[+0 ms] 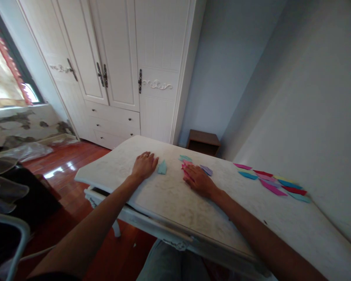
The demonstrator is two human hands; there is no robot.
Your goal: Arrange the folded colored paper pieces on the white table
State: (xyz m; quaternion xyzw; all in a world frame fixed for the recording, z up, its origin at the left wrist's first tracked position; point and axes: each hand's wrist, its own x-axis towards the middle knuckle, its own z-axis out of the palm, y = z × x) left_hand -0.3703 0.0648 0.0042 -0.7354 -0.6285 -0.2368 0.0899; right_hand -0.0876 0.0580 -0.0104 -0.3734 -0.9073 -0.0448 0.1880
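Observation:
My left hand rests on the pale tabletop with its fingers spread a little and nothing in them. Just right of its fingertips lies a mint-green folded paper piece. My right hand lies palm down with fingers stretched over a pink folded paper piece, touching and partly covering it. Behind the pink paper is a second teal paper piece. A purple paper piece lies just beyond the right knuckles. What is under the right palm is hidden.
Several coloured paper pieces lie in overlapping rows by the wall on the right. The white table has a drawer front along its near edge. A wardrobe and a brown cabinet stand behind; a metal tube frame is at lower left.

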